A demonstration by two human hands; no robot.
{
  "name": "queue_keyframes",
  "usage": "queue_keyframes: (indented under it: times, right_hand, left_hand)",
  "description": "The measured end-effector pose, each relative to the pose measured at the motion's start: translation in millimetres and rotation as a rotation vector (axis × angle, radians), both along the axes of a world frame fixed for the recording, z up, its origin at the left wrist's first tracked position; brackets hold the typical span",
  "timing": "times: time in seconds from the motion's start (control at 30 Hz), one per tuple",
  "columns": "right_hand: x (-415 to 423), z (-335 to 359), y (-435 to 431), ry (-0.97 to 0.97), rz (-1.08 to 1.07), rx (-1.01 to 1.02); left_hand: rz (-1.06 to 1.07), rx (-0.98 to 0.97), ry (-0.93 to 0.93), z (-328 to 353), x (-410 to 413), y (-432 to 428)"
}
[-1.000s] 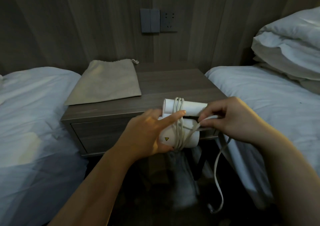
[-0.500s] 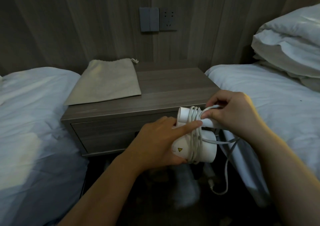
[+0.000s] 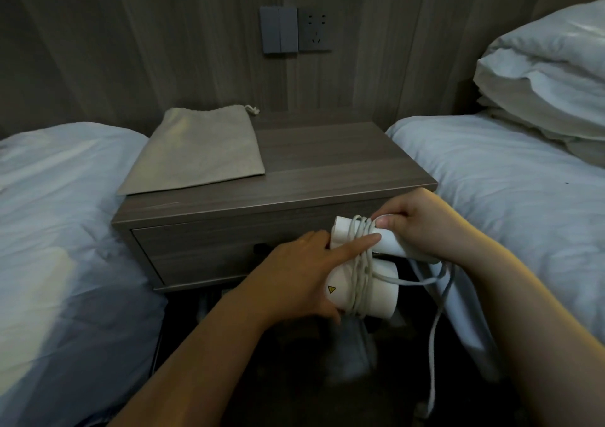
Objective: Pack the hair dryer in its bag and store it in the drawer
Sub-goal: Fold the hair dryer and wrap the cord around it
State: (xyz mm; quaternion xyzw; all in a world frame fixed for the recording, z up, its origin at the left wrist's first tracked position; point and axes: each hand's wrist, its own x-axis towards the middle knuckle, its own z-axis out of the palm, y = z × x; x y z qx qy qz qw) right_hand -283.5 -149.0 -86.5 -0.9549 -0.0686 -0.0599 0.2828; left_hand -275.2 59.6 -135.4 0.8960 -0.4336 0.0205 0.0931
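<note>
The white hair dryer [image 3: 381, 299] was held at centre right of the frame, before the closed drawer [image 3: 209, 246]. Its barrel was partly hidden by the left hand [image 3: 294, 276], curled round it with the forefinger laid over the wound cord [image 3: 360, 262]. The handle was gripped by the right hand [image 3: 422, 223]. The cord's loose tail was blurred at lower right. The beige drawstring bag [image 3: 199, 154] was seen flat on the surface [image 3: 327, 164], upper left of centre.
</note>
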Motion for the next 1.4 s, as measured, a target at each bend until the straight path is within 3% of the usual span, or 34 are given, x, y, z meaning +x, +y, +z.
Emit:
queue_keyframes:
  times: [0.23,0.33,0.43,0.5,0.57,0.67,0.77,0.87,0.97,1.1,1.17,1.4]
  right_hand:
    - [7.0,-12.9,-1.1,-0.136,-0.298,0.116]
    - [7.2,-13.4,-0.1,-0.165,-0.299,0.132]
    - [6.6,-8.1,-6.5,-0.037,-0.068,0.087]
    - [7.0,-7.8,-16.8,0.049,0.039,0.190]
    - [7.5,-11.0,-27.9,0.109,0.050,0.331]
    - [7.8,-17.7,-36.4,0.178,0.045,0.385]
    - [5.2,-19.8,-40.5,0.371,0.074,0.523]
    - [4.6,-21.7,-46.5,0.510,0.138,0.528]
    - [8.1,-23.5,-53.1,0.429,0.174,0.599]
    - [16.5,-20.9,-52.4,0.189,0.105,1.176]
    - [18.9,-20.5,-50.6,0.136,0.045,1.313]
    - [21.7,-34.5,-39.5,0.190,-0.185,1.163]
  left_hand:
    - [0.022,0.008,-0.053,-4.5,3.9,1.0]
    - [0.039,0.015,-0.057,0.6,5.8,4.5]
    - [0.053,0.025,-0.070,4.4,8.3,12.6]
    - [0.066,0.023,-0.046,5.1,11.0,18.0]
    - [0.088,0.019,-0.007,5.5,14.0,21.7]
    - [0.139,-0.035,0.067,6.6,17.8,25.1]
    - [0.180,-0.078,0.134,8.8,20.2,27.9]
    - [0.212,-0.128,0.176,10.4,22.1,31.1]
    - [0.242,-0.193,0.221,10.8,24.7,33.6]
    - [0.239,-0.168,0.257,12.3,27.7,35.0]
    - [0.207,-0.232,0.333,13.7,25.3,34.0]
    - [0.126,-0.628,0.625,18.4,16.7,26.6]
